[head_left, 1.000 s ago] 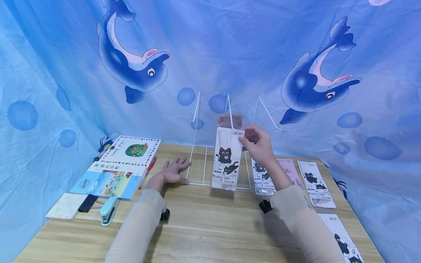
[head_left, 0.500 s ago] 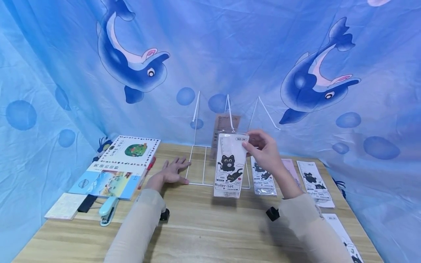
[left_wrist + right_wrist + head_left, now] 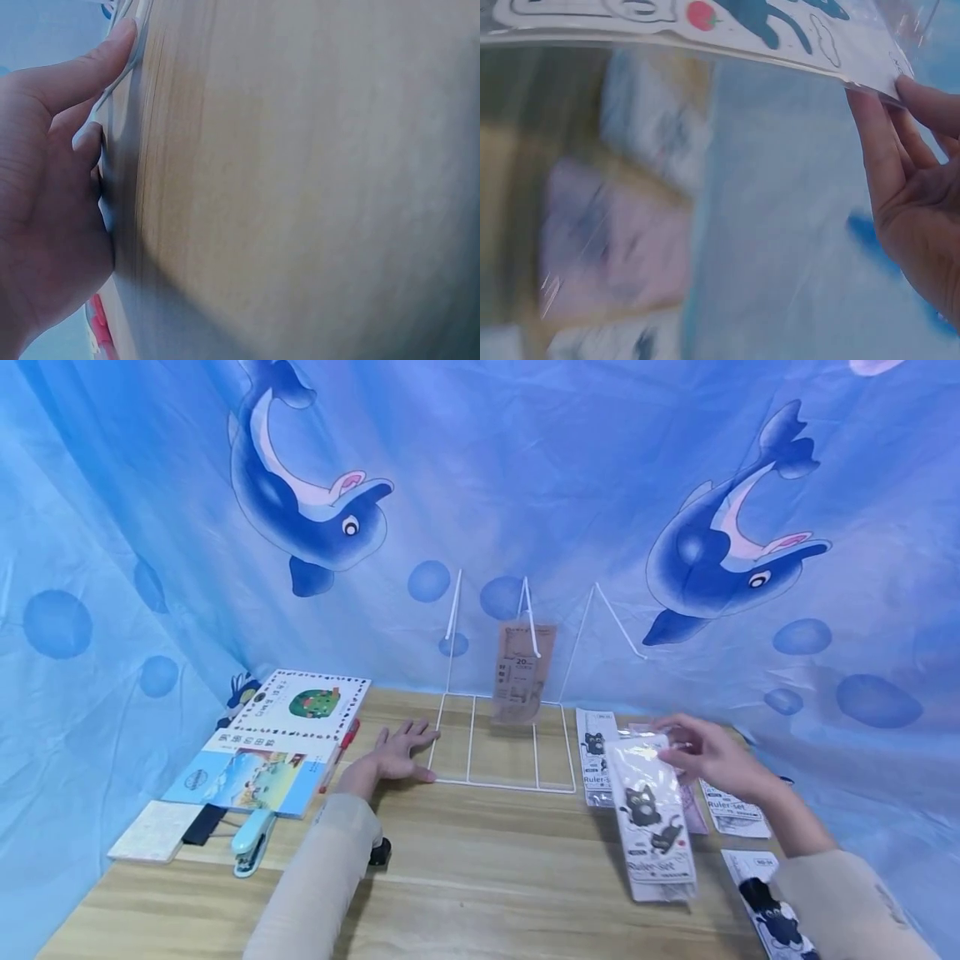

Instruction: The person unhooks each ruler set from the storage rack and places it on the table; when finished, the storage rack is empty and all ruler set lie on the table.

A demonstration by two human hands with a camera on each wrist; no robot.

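Note:
Between thumb and fingers, my right hand (image 3: 708, 760) pinches the upper edge of a white ruler set packet (image 3: 651, 822) printed with black cats. In the right wrist view the packet (image 3: 780, 34) crosses the top, with the thumb on one face. My left hand (image 3: 399, 753) lies with fingers spread at the left side of a white wire display rack (image 3: 502, 787); the left wrist view shows the thumb against its wire (image 3: 120, 82). One brown-backed packet (image 3: 522, 672) hangs on the rack's middle hook. The two outer hooks carry nothing.
Right of the rack lie a cat ruler set (image 3: 597, 756), a partly covered pink packet (image 3: 693, 814) and further white packets (image 3: 735, 814). At left are books (image 3: 247, 777), a red pen (image 3: 348, 735), a light-blue stapler (image 3: 252, 842) and a white pad (image 3: 153, 831). A dolphin-print curtain (image 3: 450, 485) stands behind.
My right hand has drawn the cat ruler set forward off the middle hook and carried it right, over the other packets. The brown-backed packet behind it is now exposed. My left hand stays put.

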